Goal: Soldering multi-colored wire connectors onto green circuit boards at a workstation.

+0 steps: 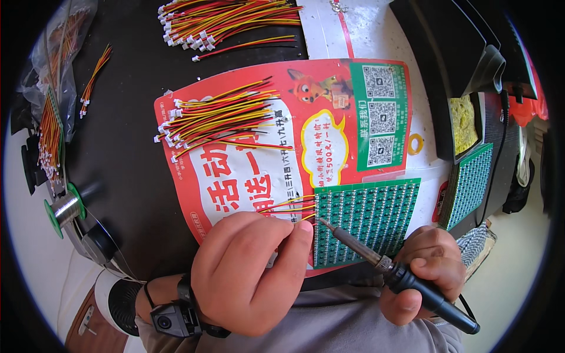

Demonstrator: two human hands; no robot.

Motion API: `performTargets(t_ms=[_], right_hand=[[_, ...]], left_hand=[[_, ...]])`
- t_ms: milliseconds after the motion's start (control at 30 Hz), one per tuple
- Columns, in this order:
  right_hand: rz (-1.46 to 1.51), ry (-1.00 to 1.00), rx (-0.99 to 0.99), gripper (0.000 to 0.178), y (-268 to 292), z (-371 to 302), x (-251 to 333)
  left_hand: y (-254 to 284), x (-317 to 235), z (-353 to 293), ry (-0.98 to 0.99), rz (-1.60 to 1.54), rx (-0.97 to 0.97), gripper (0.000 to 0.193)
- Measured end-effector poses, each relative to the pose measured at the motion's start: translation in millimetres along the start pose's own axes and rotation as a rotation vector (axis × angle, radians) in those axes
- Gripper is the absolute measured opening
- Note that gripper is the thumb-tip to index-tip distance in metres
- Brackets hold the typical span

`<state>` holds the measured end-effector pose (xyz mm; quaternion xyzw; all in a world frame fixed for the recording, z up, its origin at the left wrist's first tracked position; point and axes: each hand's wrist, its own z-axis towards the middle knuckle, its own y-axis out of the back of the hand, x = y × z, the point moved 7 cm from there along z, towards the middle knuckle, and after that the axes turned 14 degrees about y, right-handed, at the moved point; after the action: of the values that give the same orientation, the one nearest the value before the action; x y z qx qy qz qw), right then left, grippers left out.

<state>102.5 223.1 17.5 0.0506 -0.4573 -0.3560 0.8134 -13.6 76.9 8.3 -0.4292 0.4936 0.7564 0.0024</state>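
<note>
My left hand [250,270] pinches a thin connector wire [305,217] between thumb and forefinger at the left edge of a green circuit board [376,206]. Several red, yellow and black wires [288,203] reach that same edge just above the fingertips. In my right hand [432,265] is a soldering iron [356,244], gripped by its dark handle. Its tip points up and left, at the board's left edge close to the pinched wire; contact cannot be made out. Underneath lies a red printed sheet [329,73], with a bundle of connector wires [223,115] on it.
A larger wire bundle [229,26] lies at the back. On the left are a solder spool [66,209] and a plastic bag [70,41] with more wires. Stacked circuit boards [471,185], a yellow sponge [464,126] and a yellow ring [415,144] lie to the right.
</note>
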Motion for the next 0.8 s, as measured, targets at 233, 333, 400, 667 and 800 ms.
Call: performTargets(t_ms=[233, 333, 400, 667, 800], right_hand=[[-0.091, 0.048, -0.05, 0.036, -6.4, 4.1, 2.5], [-0.103, 0.057, -0.039, 0.037, -6.5, 3.7, 2.2], [-0.118, 0.056, -0.036, 0.037, -5.9, 2.7, 2.1], [-0.125, 0.063, -0.042, 0.038, -6.3, 2.8, 2.5], [-0.114, 0.066, -0.055, 0.038, -6.9, 3.6, 2.7]], left_hand=[[0.0, 0.4, -1.2, 0.002, 0.014, -0.006, 0.034], [-1.5, 1.0, -0.2, 0.001, 0.012, -0.008, 0.034], [-3.3, 1.7, 0.1, -0.004, 0.007, -0.009, 0.034], [-3.2, 1.6, -0.4, -0.015, 0.003, -0.025, 0.033], [-1.6, 0.7, 0.5, -0.007, 0.006, -0.02, 0.033]])
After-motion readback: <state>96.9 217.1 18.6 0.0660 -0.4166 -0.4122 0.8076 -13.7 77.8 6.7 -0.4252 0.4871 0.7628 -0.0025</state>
